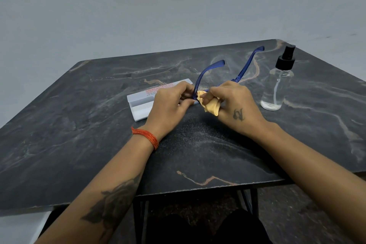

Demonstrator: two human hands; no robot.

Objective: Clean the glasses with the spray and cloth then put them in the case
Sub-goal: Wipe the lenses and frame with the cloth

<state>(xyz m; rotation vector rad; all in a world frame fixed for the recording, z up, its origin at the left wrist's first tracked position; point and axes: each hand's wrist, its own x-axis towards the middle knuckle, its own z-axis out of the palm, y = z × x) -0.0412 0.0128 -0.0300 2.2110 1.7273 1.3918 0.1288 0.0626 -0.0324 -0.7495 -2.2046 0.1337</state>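
Blue-framed glasses [207, 70] are held above the table's middle, both temples pointing away from me. My left hand [170, 105] grips the frame at its left end. My right hand [233, 103] pinches a bunched yellow cloth [212, 106] against the front of the glasses; the lenses are hidden behind hands and cloth. A white glasses case [140, 105] with red print lies open on the table behind my left hand. The clear spray bottle [277, 85] with a black pump top stands upright to the right of my right hand.
Everything rests on a dark marbled table [79, 144] with black metal legs below its near edge. A plain grey wall rises behind it. A white surface [17, 228] shows at the lower left.
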